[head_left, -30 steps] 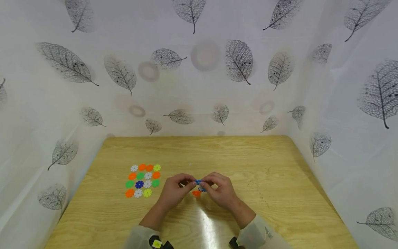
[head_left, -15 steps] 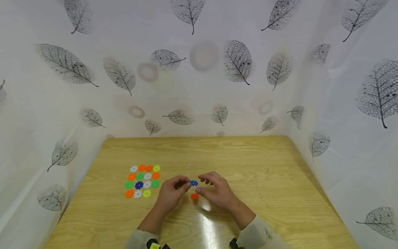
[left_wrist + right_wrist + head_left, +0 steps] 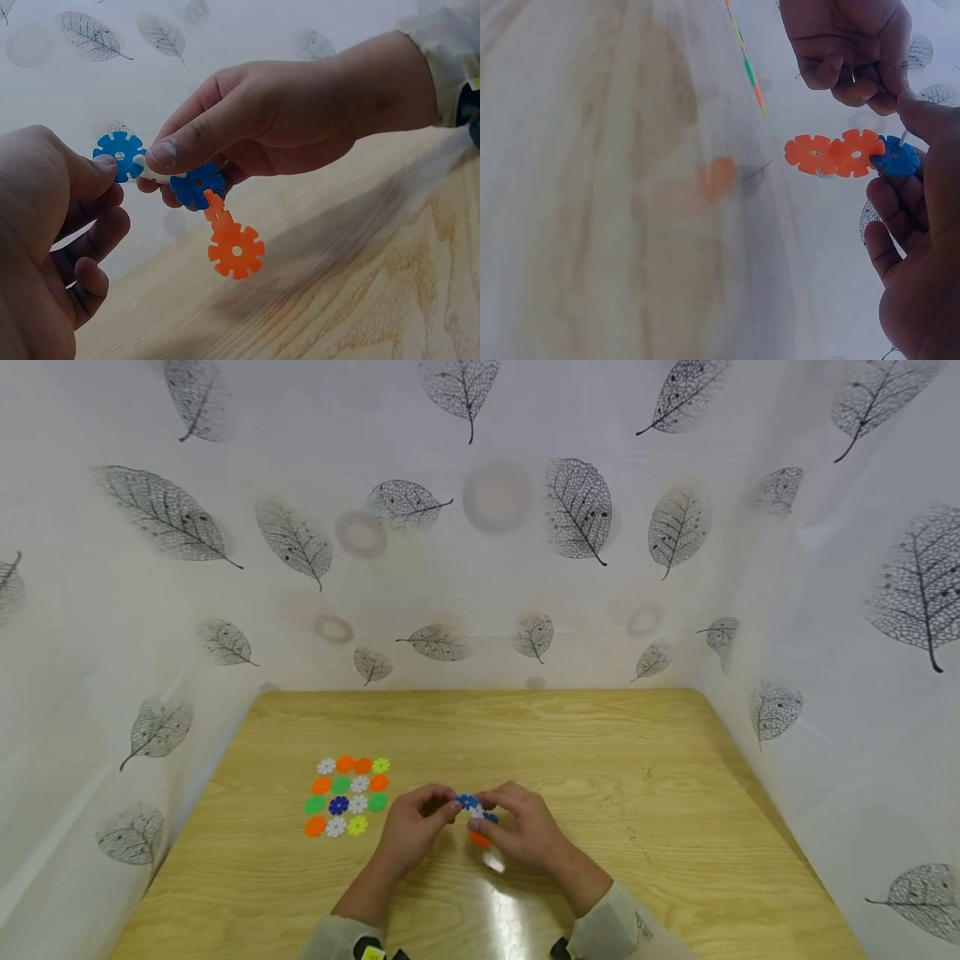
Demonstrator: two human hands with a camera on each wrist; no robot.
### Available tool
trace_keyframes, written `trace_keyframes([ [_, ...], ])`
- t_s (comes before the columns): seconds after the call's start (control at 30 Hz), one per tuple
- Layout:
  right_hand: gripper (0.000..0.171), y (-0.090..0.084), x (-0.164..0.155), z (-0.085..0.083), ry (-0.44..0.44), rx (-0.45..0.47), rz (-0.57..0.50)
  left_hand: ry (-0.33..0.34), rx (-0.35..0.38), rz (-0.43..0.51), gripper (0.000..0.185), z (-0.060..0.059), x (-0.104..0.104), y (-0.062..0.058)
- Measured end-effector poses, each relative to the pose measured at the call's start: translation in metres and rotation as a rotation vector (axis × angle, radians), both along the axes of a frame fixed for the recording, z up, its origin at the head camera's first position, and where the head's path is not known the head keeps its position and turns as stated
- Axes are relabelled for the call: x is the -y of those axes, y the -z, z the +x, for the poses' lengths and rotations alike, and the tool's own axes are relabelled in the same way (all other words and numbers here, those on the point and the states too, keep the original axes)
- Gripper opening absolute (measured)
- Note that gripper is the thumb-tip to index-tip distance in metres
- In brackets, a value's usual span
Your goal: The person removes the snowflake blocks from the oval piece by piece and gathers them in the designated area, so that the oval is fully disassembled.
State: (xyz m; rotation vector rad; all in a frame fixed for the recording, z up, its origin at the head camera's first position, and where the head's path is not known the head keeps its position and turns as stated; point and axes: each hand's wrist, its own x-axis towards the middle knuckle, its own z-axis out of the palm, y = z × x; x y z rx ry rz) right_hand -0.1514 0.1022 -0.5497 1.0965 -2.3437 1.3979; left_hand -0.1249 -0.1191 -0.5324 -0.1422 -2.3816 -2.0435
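Observation:
A short chain of notched plastic flower discs hangs between the hands above the table. My left hand pinches the blue disc at the chain's upper end between thumb and forefinger. The white disc joined to it is gripped by my right hand, whose thumb covers much of it. A second blue disc sits against the right fingers. From it trail two linked orange discs, the lower orange disc facing the left wrist view and both showing flat in the right wrist view.
On the left of the wooden table, loose discs lie in rough rows: orange, green, white, yellow and a dark blue disc. A leaf-patterned curtain surrounds the table's back and sides.
A second ago both hands met at the upper blue disc. The right fingers then spread and now close on the white disc, while the left keeps its pinch. The orange end swung slightly right.

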Motion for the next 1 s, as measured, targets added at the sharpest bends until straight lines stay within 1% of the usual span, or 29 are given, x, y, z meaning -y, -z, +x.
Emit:
trace_keyframes([
  [0.17, 0.023, 0.001, 0.001, -0.001, -0.005, -0.069, -0.016, -0.031, -0.014, 0.018, 0.006, 0.002, -0.001, 0.001],
  [0.3, 0.022, 0.0, 0.002, 0.001, -0.001, -0.086, -0.028, -0.051, -0.038, 0.067, 0.005, 0.003, -0.003, 0.003],
  [0.47, 0.022, -0.003, 0.005, 0.002, 0.008, -0.103, -0.032, -0.08, -0.057, 0.074, 0.005, 0.006, -0.005, 0.004],
  [0.57, 0.023, -0.002, 0.004, 0.003, 0.026, -0.111, -0.014, -0.131, -0.038, 0.097, 0.007, 0.006, 0.0, 0.003],
  [0.67, 0.024, 0.001, 0.0, 0.002, 0.056, -0.107, -0.001, -0.195, -0.013, 0.094, 0.009, 0.003, 0.012, -0.001],
  [0.73, 0.025, 0.002, -0.003, 0.001, 0.07, -0.107, -0.004, -0.226, -0.001, 0.059, 0.012, 0.001, 0.024, -0.002],
  [0.9, 0.027, 0.003, -0.009, -0.003, 0.065, -0.095, -0.03, -0.253, 0.071, -0.141, 0.02, -0.003, 0.052, -0.005],
  [1.0, 0.027, 0.003, -0.011, -0.004, 0.061, -0.092, -0.039, -0.264, 0.089, -0.243, 0.023, -0.004, 0.069, -0.006],
])
